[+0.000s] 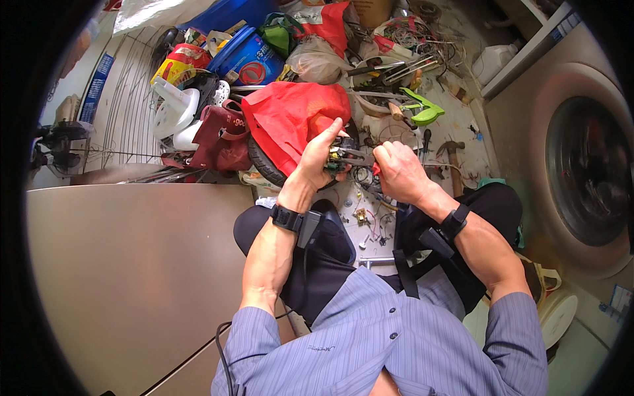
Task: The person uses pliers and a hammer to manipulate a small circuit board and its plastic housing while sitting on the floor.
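My left hand (321, 153) is closed round a small dark assembly (338, 156) with green and yellow bits, in front of a red bag lying over a black tyre. My right hand (399, 168) grips a red-handled tool (376, 168); a flat dark metal piece reaches from it to the assembly, and its exact kind is unclear. On the floor below my hands lie small loose parts (361, 216), thin wires and a short metal tube (376, 260), between my legs.
A red bag (284, 115), blue bucket (247, 59), white plastic pieces (175, 115), green clamp (422, 105), hammer (454, 158) and tangled wires (416, 33) crowd the floor ahead. A washing machine (528, 125) stands at right, a metal panel (132, 264) at left.
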`<state>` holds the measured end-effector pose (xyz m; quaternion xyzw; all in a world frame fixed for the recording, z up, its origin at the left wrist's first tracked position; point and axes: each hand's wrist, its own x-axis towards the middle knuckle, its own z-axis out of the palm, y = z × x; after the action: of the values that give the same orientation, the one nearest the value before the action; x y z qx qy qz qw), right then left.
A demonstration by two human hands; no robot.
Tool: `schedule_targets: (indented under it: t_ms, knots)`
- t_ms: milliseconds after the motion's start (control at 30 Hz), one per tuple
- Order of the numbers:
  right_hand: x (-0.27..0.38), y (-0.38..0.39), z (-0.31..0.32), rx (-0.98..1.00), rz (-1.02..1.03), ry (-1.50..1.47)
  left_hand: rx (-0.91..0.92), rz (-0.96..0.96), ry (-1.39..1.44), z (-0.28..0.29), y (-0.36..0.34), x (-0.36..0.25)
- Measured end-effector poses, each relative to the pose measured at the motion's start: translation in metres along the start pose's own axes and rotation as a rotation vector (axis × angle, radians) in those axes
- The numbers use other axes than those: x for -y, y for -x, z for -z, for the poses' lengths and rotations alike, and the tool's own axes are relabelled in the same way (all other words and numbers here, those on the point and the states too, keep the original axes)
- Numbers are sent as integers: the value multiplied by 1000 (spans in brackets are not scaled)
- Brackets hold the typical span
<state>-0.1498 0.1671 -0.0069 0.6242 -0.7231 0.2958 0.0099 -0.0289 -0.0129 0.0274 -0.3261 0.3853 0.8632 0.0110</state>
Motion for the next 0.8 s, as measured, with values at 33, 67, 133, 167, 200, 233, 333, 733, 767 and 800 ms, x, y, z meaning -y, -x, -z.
schedule_targets:
  t_ms: [33, 67, 133, 167, 200, 233, 333, 733, 767, 800]
  knots:
    - [-1, 0, 0, 1, 3, 4, 7, 15, 26, 0, -1, 2]
    - [-1, 0, 2, -14, 7, -10, 37, 26, 65, 0, -2, 3]
    - [3, 2, -1, -29, 14, -34, 75, 13, 96, 8, -9, 6]
    - [5, 3, -6, -21, -40, -67, 116, 1, 128, 12, -12, 8]
    - [10, 2, -8, -14, -90, -98, 42, -46, 141, 5, -6, 5]
    - [17, 2, -11, 58, -206, -177, 40, -51, 142, 7, -13, 6]
    - [53, 4, -1, 420, -561, -418, -270, -360, 106, 11, -34, 11]
    - [66, 31, 15, 530, -595, -1140, 119, -184, 523, 37, -28, -16]
    - [65, 31, 21, 539, -609, -1242, 125, -198, 487, 38, -26, -20]
    - [58, 26, 27, 534, -584, -1087, 122, -216, 470, 36, -25, -20]
